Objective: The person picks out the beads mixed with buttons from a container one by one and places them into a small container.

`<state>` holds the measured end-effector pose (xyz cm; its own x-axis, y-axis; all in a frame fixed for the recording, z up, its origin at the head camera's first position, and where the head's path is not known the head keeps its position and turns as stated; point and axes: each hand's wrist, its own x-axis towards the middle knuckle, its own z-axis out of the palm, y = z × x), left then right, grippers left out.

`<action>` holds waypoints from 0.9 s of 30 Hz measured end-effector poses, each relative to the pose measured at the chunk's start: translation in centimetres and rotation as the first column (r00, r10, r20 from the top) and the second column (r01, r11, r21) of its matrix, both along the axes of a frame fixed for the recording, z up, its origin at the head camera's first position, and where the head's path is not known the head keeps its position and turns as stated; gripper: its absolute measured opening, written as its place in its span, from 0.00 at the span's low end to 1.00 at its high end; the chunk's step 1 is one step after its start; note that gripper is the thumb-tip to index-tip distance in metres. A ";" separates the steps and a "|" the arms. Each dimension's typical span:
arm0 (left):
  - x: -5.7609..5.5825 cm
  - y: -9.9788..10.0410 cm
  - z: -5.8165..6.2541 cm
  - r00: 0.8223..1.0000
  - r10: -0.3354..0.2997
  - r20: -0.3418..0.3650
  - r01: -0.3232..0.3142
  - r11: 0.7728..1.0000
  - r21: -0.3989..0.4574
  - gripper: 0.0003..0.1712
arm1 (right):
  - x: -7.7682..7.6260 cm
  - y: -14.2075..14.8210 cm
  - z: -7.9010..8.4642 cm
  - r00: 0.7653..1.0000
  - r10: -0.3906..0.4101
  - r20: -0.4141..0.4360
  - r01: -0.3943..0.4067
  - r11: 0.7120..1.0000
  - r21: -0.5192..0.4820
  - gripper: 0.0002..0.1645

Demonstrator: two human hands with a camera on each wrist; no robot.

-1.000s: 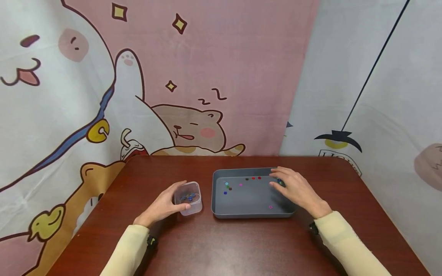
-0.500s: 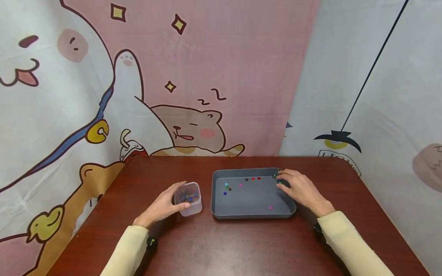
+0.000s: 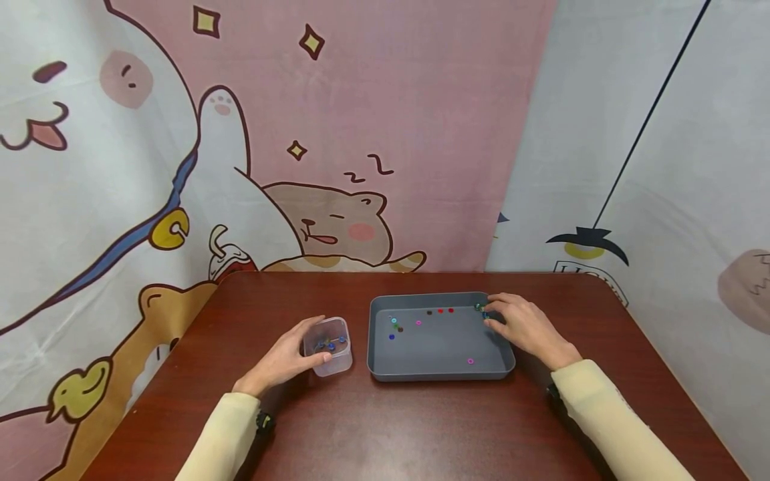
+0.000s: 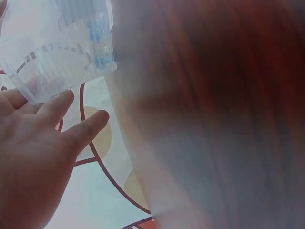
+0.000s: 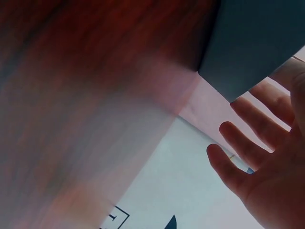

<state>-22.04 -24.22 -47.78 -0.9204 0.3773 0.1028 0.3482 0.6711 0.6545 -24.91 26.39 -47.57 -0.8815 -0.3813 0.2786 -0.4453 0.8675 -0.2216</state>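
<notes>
A small clear plastic container (image 3: 339, 363) stands on the table at the left, some blue beads (image 3: 331, 346) visible inside it. My left hand (image 3: 281, 359) grips it, thumb at the near side and fingers round the far side; the left wrist view shows its clear wall (image 4: 52, 78) against the fingers. On the right, my right hand (image 3: 528, 326) reaches over the right side of a grey tray (image 3: 442, 347). Its thumb and fingers are apart, tips right by several dark green and blue beads (image 3: 478, 306) in the far right corner. In the right wrist view, the tray wall (image 5: 252, 43) hides some fingertips.
Small beads lie scattered in the tray: red ones (image 3: 451, 310) along the back, a pink ring (image 3: 470, 361) near the front, a blue one (image 3: 392, 337) at the left. Brown table (image 3: 385, 427) surrounds the tray; a printed cloth (image 3: 421, 147) hangs behind.
My right hand has shifted slightly right and back from over the tray, uncovering the dark beads in the far right corner. The left hand and container have stayed put.
</notes>
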 end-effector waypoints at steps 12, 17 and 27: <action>0.0 0.1 0.0 1.000 0.004 0.009 -0.004 1.000 0.013 0.52 | -0.1 -0.1 0.0 1.000 -0.004 -0.003 0.004 1.000 0.010 0.19; 0.1 0.1 0.1 1.000 0.004 0.014 -0.005 1.000 0.019 0.52 | -0.2 -0.1 0.2 1.000 -0.017 0.010 0.016 1.000 0.022 0.18; 0.0 0.2 0.0 1.000 0.006 0.003 -0.006 1.000 0.003 0.53 | -0.5 -0.2 -0.1 0.999 -0.031 0.018 0.030 0.998 0.061 0.14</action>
